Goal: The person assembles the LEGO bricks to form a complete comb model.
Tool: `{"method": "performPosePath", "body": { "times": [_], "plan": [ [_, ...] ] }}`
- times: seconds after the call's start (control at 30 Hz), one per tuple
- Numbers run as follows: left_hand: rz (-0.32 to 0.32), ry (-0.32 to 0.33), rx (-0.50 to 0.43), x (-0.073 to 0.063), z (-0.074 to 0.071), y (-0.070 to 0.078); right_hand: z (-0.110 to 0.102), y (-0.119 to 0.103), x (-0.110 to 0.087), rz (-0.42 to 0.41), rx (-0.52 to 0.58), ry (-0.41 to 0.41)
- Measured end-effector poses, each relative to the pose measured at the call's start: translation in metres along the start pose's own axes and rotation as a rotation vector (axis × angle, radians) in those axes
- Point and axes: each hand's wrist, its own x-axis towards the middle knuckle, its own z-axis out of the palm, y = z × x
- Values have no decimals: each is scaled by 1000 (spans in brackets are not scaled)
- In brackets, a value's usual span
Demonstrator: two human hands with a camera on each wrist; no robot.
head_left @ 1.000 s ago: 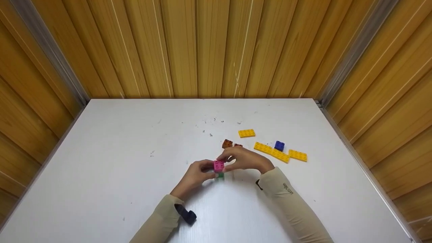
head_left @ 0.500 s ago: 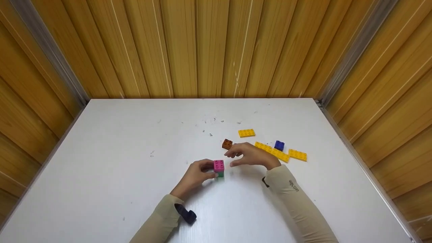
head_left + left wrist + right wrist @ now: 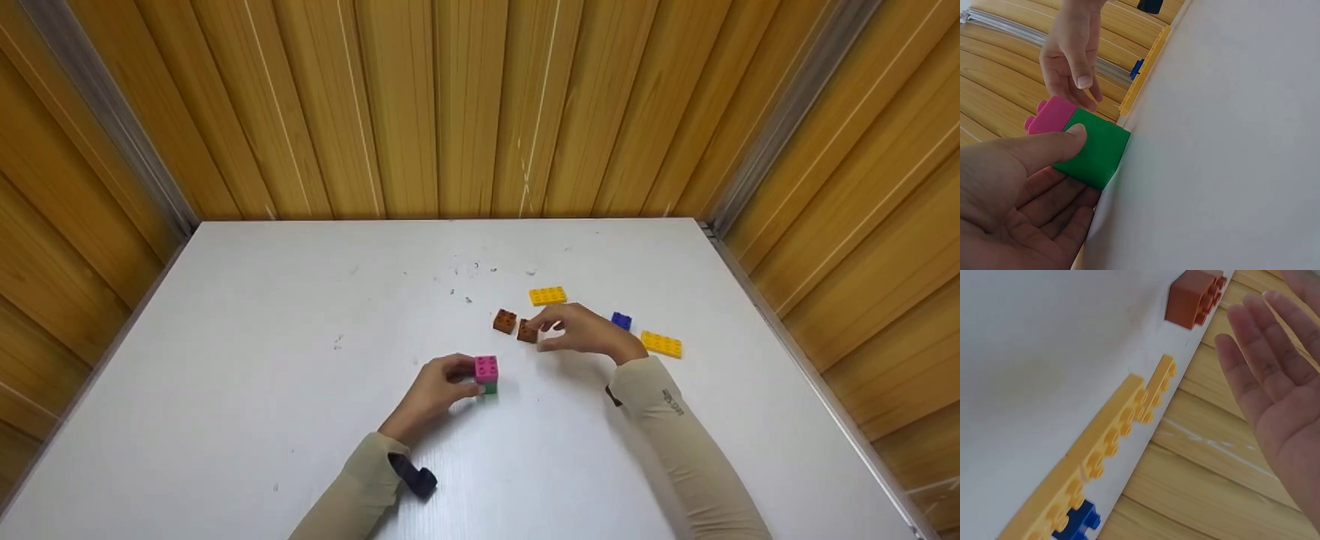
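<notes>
My left hand [image 3: 431,391] holds a small stack on the table, a pink brick [image 3: 486,367] on top of a green brick [image 3: 1096,147]. In the left wrist view its thumb presses the green brick's side, with the other fingers behind. My right hand [image 3: 581,331] hovers above the table by a brown brick [image 3: 527,331], its fingers fairly straight and apart in the right wrist view, gripping nothing. The fingertips overlap that brick's edge in the head view; contact is unclear. A second brown brick [image 3: 505,321] lies just to its left.
Behind the right hand lies a yellow plate brick [image 3: 547,295]. Another yellow plate brick [image 3: 661,344] and a blue brick [image 3: 621,321] are to its right. Long yellow pieces [image 3: 1106,422], hidden by the hand in the head view, show in the right wrist view.
My right hand has let go of the pink brick and moved right and away from me, to the brown bricks. The left hand stays with the pink and green stack.
</notes>
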Motion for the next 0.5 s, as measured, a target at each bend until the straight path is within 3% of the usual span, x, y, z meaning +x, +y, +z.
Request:
{"method": "performPosePath", "body": {
  "times": [0.3, 0.5],
  "plan": [
    [-10, -12, -13, -2, 0, -1, -15, 15, -10, 180, -2, 28],
    [-36, -5, -2, -1, 0, 1, -23, 25, -14, 236, -50, 36]
  ]
}}
